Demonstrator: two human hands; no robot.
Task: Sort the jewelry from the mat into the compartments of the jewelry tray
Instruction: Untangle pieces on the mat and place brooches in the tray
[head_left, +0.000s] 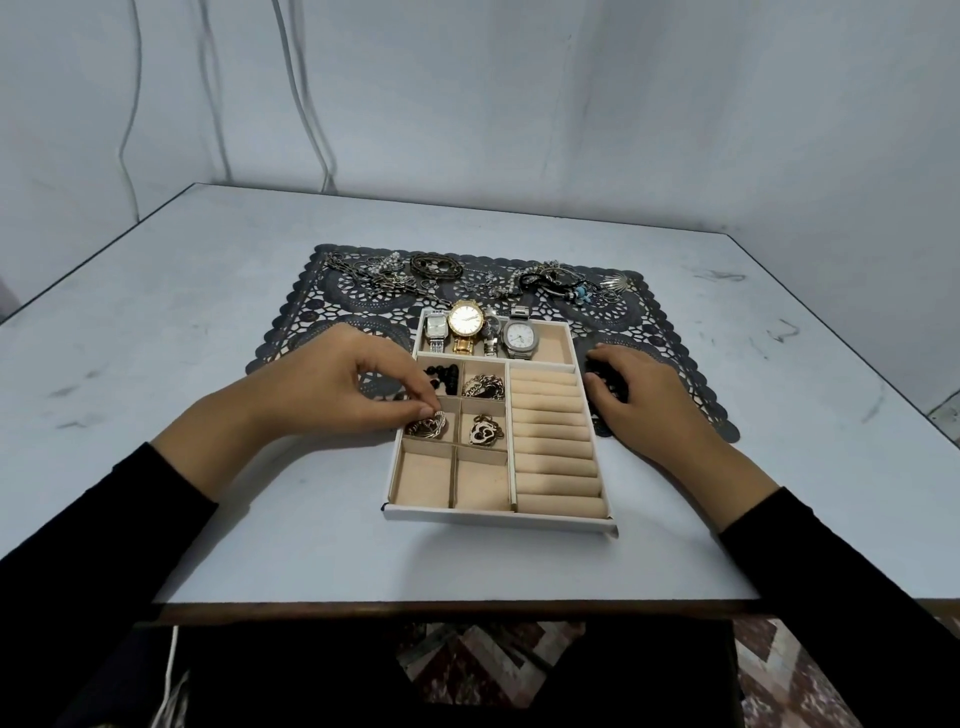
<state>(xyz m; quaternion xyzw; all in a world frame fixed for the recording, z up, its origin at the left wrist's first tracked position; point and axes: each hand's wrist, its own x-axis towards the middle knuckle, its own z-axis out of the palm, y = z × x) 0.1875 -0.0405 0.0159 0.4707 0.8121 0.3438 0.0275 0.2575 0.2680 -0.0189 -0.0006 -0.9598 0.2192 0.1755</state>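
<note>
My left hand (343, 384): thumb and fingertips pinch a silver chain bracelet (427, 423) inside the middle-left compartment of the jewelry tray (498, 516). My right hand (641, 397): on the lace mat (660, 325) just beside the tray, fingers bent over a black beaded piece (597, 370); whether they grip it, I cannot tell.

Plain room, maybe home: scuffed table (208, 312), patterned floor (493, 660).

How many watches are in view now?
4, in the far compartment of the jewelry tray: rectangular silver watch, gold watch, narrow watch, white-faced silver watch. Others may hide on the mat.
</note>
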